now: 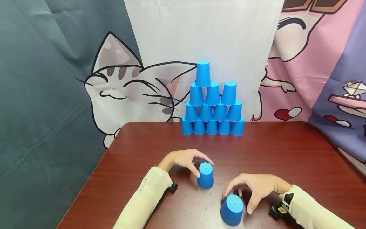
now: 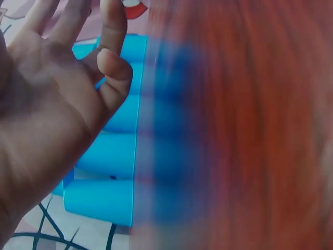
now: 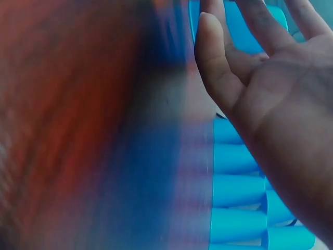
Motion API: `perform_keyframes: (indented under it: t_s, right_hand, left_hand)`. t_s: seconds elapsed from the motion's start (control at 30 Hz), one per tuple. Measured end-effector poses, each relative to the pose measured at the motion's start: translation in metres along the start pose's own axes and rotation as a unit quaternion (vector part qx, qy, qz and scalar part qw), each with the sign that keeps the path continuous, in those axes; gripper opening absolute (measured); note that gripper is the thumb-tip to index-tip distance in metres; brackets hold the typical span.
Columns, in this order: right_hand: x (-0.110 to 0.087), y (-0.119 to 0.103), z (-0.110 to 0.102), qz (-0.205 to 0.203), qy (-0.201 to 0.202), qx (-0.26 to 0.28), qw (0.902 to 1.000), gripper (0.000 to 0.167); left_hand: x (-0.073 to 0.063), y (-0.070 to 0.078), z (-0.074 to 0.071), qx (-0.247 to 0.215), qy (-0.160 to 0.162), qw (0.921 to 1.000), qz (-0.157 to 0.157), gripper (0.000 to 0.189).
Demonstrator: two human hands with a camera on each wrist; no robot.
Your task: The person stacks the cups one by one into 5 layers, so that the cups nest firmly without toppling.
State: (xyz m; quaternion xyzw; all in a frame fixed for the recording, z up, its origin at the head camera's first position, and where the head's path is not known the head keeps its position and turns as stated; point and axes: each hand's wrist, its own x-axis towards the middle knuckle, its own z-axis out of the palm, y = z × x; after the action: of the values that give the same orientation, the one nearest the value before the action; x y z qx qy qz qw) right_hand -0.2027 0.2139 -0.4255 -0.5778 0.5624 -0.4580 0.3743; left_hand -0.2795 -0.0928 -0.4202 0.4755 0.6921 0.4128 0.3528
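Note:
My left hand (image 1: pixel 188 159) arches over a blue cup (image 1: pixel 206 176) that stands upside down on the table. Its thumb tip overlaps the cup's left side, while the fingers reach past the far side. In the left wrist view no cup shows between thumb and fingers of the left hand (image 2: pixel 57 99). Nearer the front, a second upside-down blue cup (image 1: pixel 232 210) stands beside my right hand (image 1: pixel 258 184). The right fingers curve behind that cup, and the thumb sits off to its right with a gap. The right wrist view shows the right hand's palm (image 3: pixel 291 104) with spread fingers.
At the table's far edge rises a pyramid of upside-down blue cups (image 1: pixel 211 109), with a single cup (image 1: pixel 203 73) on top at its left side. The table (image 1: pixel 143 140) is reddish-brown wood. A cartoon-printed cloth (image 1: pixel 160 28) hangs behind it.

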Motion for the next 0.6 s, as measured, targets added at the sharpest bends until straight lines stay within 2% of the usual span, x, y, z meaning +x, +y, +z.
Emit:
perform_keyframes:
  t_s: [0.1,0.2,0.37,0.6]
  right_hand:
    - [0.003,0.001,0.003,0.002,-0.001,0.003,1.0,0.057]
    - [0.007,0.003,0.006,0.001,-0.004,0.009,1.0,0.056]
    - [0.01,0.005,0.01,0.006,-0.003,0.018,0.9998,0.056]
    - [0.011,0.0,0.011,0.019,0.03,0.012,0.9993,0.05]
  left_hand:
    - [0.003,0.002,0.003,0.015,-0.001,0.9999,-0.006,0.057]
    - [0.001,0.003,0.008,0.034,0.026,0.9989,-0.019,0.055]
    - [-0.004,0.004,0.012,0.064,0.103,0.9913,-0.05,0.054]
    - [-0.008,0.0,0.007,0.077,0.21,0.9717,-0.075,0.054]
